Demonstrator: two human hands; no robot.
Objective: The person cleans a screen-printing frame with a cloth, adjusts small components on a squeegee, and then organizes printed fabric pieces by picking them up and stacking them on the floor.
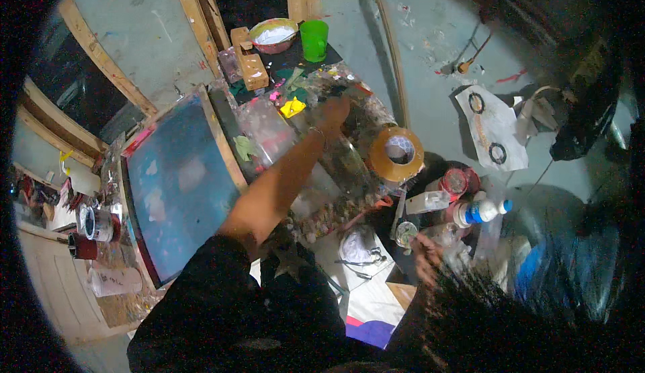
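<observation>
My left arm stretches across the cluttered worktable (pixel 316 191), and my left hand (pixel 336 116) is over its far part, in shadow. Its fingers are too dark to make out. A large roll of clear brownish packing tape (pixel 377 159) is to the right of that hand, at the table's right side. Lower down on the right, my right hand (pixel 426 259) is beside a small round container (pixel 406 234). Its fingers are dim and partly blurred, so whether they touch the container cannot be told.
A framed screen (pixel 178 178) leans at left. Farther back are a green cup (pixel 314 40), a paint-stained bowl (pixel 274 35), a wooden block (pixel 254 72) and a yellow scrap (pixel 293 107). Bottles, including a blue-and-white bottle (pixel 478 212), crowd the right. Paint tubs (pixel 99 225) stand far left.
</observation>
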